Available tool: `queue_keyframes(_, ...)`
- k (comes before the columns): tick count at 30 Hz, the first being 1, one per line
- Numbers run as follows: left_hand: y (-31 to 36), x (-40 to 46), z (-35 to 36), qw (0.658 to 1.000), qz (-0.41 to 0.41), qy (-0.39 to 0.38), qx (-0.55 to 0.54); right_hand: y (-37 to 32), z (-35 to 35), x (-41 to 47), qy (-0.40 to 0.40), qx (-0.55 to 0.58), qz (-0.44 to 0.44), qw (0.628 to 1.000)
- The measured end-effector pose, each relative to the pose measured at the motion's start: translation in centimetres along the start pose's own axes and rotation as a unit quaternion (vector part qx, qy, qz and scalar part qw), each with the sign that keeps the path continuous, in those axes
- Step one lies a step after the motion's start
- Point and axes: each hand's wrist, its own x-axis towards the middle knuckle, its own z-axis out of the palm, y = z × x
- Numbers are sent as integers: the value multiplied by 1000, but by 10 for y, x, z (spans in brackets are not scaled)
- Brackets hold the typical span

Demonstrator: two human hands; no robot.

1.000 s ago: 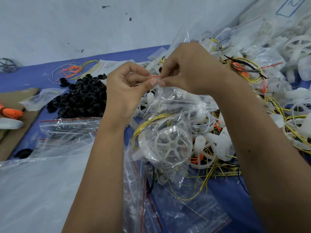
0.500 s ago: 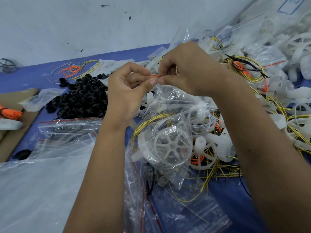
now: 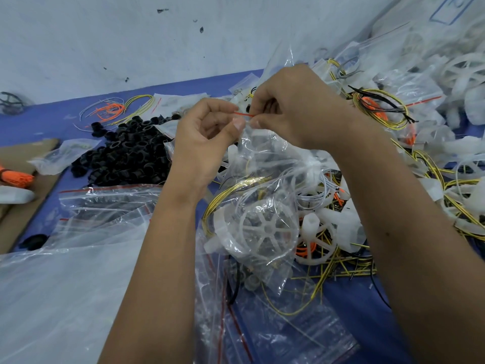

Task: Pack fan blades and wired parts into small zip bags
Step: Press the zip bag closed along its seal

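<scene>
Blue table, left hand, right hand pinching zip bag edge

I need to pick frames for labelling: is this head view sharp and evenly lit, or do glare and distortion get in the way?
Head view: light is soft and even, no hard shadows; the left hand and right hand pinching the zip bag are fairly sharp; glare streaks the clear bags; wide-angle bending stretches the forearms and softens the white fan parts at the top right corner.

Single head-worn wide-angle view, forward and down, close over the blue table.
</scene>
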Motion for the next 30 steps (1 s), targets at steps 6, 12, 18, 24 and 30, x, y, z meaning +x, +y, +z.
queue_keyframes(6,-2,-1,-3,1000,-1,12,20,5,-2,-3,1,7,22,1000)
queue_keyframes(12,-3,1,-3,998,7,58,16,6,-2,-3,10,28,31,999)
queue_keyframes(18,0,-1,0,999,-10,26,-39,4,-2,-1,17,7,10,1000)
queue_keyframes(24,1,-2,1,1000,10,-2,-21,3,-4,-3,7,21,-3,1000)
queue_keyframes(30,-3,-2,-1,1000,-2,23,-16,7,-2,-3,6,24,3,1000)
